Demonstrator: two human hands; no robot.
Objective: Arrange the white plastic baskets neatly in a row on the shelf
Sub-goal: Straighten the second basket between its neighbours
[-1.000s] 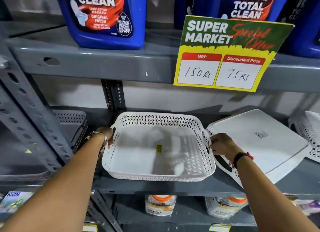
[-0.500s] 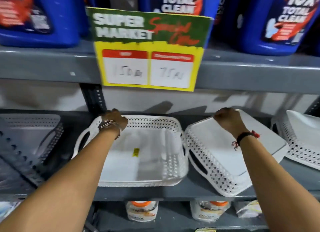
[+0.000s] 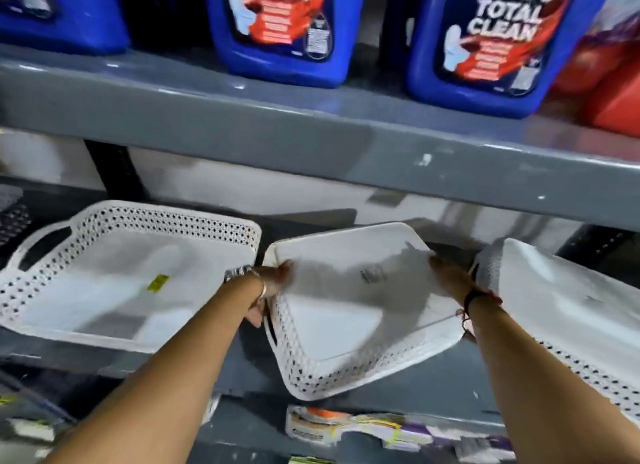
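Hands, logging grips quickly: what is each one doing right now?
Left hand: gripping the upturned basket at its left edge.
Right hand: gripping the same basket's right edge.

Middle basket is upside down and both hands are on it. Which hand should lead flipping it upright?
Probably the left. The left hand grips the upturned basket at its handle side; the right hand only presses its flat bottom, crowded by the tilted basket beside it.

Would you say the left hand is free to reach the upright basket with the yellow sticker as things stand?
Probably not at once: the left hand is gripping the overturned basket. The sticker basket sits right beside it with nothing between, so once it lets go the way looks open.
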